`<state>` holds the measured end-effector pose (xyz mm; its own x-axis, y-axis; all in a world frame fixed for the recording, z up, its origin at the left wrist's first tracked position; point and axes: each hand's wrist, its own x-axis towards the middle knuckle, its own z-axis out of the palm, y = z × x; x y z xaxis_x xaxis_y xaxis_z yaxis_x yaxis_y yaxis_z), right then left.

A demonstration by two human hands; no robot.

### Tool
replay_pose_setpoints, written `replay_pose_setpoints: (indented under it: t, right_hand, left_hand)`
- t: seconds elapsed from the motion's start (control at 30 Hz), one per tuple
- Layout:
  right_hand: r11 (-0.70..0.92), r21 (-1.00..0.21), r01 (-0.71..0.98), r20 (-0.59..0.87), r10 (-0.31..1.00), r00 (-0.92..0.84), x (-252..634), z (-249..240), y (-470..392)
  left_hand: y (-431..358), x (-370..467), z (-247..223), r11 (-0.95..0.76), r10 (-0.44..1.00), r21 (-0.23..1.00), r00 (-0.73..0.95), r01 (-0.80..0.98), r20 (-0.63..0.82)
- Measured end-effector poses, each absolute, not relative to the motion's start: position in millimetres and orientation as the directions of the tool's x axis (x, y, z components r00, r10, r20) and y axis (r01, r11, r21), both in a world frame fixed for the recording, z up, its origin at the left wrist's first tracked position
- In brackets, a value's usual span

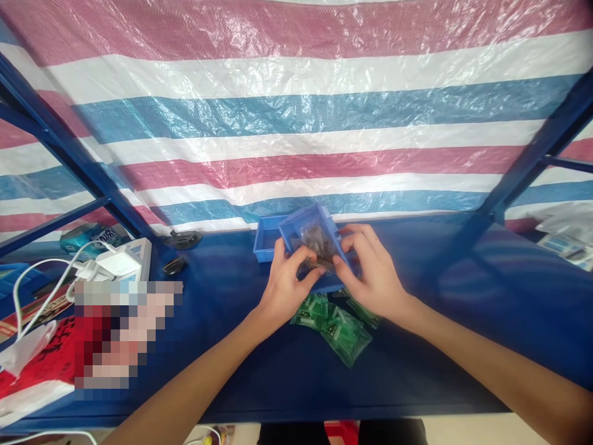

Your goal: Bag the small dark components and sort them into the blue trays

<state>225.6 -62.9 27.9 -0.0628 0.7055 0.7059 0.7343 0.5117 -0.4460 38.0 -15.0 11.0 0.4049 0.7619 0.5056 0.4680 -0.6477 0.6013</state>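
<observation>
A small blue plastic bin point(336, 242), tilted toward me, is held between my two hands above the table. Inside it lie clear bags with dark small parts point(315, 238); their kind is too blurred to tell. My left hand point(290, 278) is at the bin's left side, thumb and a finger reaching in and pinched at the bagged dark parts. Wrapped on the right wall of the bin is my right hand point(370, 266), with its thumb at the front edge. Below the bin, several clear bags with green pieces point(345, 334) lie on the table.
Behind the held bin stands another blue bin point(266, 241). On the left are a black computer mouse point(175, 266), a white box with cables point(139, 256) and a red bag point(55, 355). A striped tarp point(296, 123) hangs behind the blue table point(445, 371); blue metal posts point(523, 161) flank it.
</observation>
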Motion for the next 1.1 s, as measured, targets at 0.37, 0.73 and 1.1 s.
replay_pose_setpoints:
  t: [0.37, 0.73, 1.1]
  right_hand:
    - [0.518, -0.412, 0.75, 0.745, 0.665, -0.051, 225.6, 29.0, -65.0]
    - [0.397, -0.14, 0.907, 0.734, 0.656, -0.174, 223.9, 23.5, -68.8]
    - [0.319, -0.07, 0.945, 0.798, 0.586, -0.138, 228.6, 23.4, -65.3]
  left_hand:
    - [-21.7, 42.7, 10.4, -0.605, 0.788, 0.639, 0.242, 0.474, 0.567]
    - [-10.6, 36.4, 8.9, -0.578, 0.816, 0.616, 0.37, 0.534, 0.445]
    - [-10.4, 33.3, 26.1, -0.47, 0.802, 0.828, 0.54, 0.306, 0.256]
